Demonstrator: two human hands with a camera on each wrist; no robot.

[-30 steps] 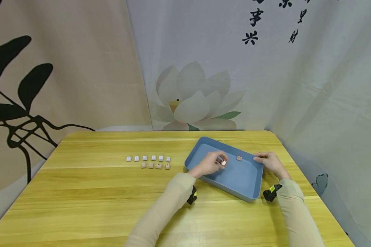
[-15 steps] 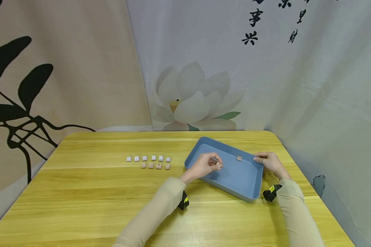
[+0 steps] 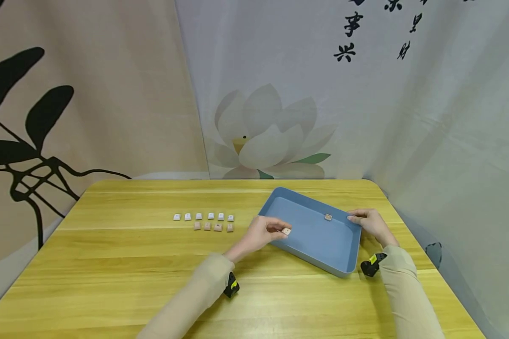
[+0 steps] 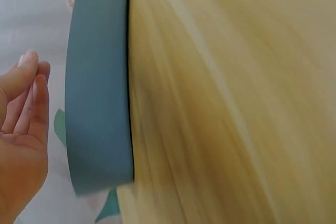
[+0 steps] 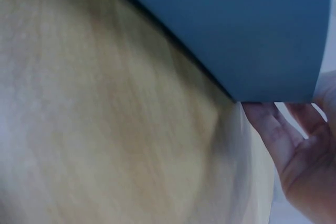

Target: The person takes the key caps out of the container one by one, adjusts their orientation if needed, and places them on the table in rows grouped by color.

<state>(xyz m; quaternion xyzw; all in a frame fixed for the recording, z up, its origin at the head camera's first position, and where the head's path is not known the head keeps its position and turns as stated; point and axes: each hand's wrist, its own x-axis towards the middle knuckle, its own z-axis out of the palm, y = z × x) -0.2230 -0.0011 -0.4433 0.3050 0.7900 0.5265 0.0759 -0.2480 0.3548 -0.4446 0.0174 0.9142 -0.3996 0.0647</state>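
Observation:
In the head view my left hand (image 3: 260, 233) pinches a small beige keycap (image 3: 286, 231) at its fingertips, above the left rim of a blue tray (image 3: 318, 249). The left wrist view shows that hand (image 4: 23, 135) beside the tray's outer wall (image 4: 100, 93); the keycap is hidden there. At the tray's right corner my right hand (image 3: 372, 224) holds the rim, thumb on top. From the right wrist, its fingers (image 5: 275, 137) touch the wall from outside. One beige keycap (image 3: 328, 217) lies inside the tray, near the far wall.
Left of the tray, a row of several white keycaps (image 3: 199, 216) lies on the wooden table (image 3: 110, 263). Nearer me runs a shorter row of beige keycaps (image 3: 207, 227). A printed curtain (image 3: 271, 70) hangs behind the table.
My left hand has moved left and toward me, from over the tray's middle to its left rim, carrying the keycap. The right hand and the tray have stayed put.

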